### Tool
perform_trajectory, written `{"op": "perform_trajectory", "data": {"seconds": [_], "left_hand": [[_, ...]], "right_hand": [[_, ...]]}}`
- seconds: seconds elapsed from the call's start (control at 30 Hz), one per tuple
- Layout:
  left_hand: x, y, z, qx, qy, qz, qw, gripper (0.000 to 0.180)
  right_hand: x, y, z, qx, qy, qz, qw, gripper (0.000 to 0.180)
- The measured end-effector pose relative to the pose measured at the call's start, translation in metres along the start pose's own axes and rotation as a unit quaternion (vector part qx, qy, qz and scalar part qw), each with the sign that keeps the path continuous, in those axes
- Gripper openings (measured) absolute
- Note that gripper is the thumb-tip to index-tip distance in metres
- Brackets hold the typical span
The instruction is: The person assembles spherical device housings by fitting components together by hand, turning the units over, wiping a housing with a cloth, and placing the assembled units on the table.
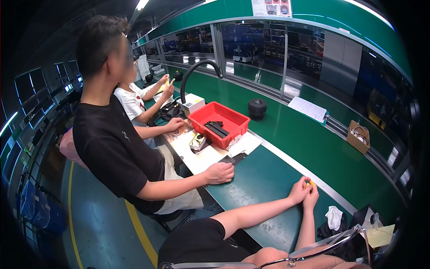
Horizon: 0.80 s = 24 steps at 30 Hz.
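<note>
Yellow piece [307, 183] pinched between both hands [304, 192], its long axis hidden

Small yellow piece [308, 183] is sitting pinched between the fingertips of the left hand [299, 190] and right hand [311, 197], both hands meeting over the green bench mat near its far edge. Piece is mostly covered by fingers; only a yellow sliver is showing, shape not discernible.

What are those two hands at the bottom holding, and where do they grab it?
Both hands, left hand and right hand, pinch a small yellow thing between their fingertips; it is mostly hidden, so its kind and the part gripped cannot be told.
</note>
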State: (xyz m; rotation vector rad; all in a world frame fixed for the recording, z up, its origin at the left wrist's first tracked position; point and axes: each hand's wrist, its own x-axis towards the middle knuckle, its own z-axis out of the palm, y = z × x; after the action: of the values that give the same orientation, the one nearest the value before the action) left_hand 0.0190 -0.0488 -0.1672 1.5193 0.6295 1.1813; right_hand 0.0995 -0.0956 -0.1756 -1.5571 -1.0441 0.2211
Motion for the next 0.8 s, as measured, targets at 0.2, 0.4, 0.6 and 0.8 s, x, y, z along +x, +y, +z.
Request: {"op": "perform_trajectory", "data": {"seconds": [0.2,0.4,0.6,0.8], "left_hand": [[-0.001,-0.001,-0.003,0.006,0.000,-0.003,1.000,0.024],[-0.001,-0.003,-0.007,0.003,0.002,-0.001,1.000,0.023],[-0.002,0.000,0.017,-0.013,0.006,0.022,1.000,0.031],[0.011,-0.037,-0.016,-0.018,-0.028,0.001,0.999,0.029]], "right_hand": [[-0.002,-0.004,0.006,0.018,0.007,-0.011,1.000,0.025],[-0.003,-0.004,0.006,-0.018,-0.007,-0.005,1.000,0.028],[0.001,0.011,-0.008,-0.332,0.167,-0.168,0.913,0.051],[-0.004,-0.039,0.016,-0.385,0.068,-0.079,0.917,0.052]]}}
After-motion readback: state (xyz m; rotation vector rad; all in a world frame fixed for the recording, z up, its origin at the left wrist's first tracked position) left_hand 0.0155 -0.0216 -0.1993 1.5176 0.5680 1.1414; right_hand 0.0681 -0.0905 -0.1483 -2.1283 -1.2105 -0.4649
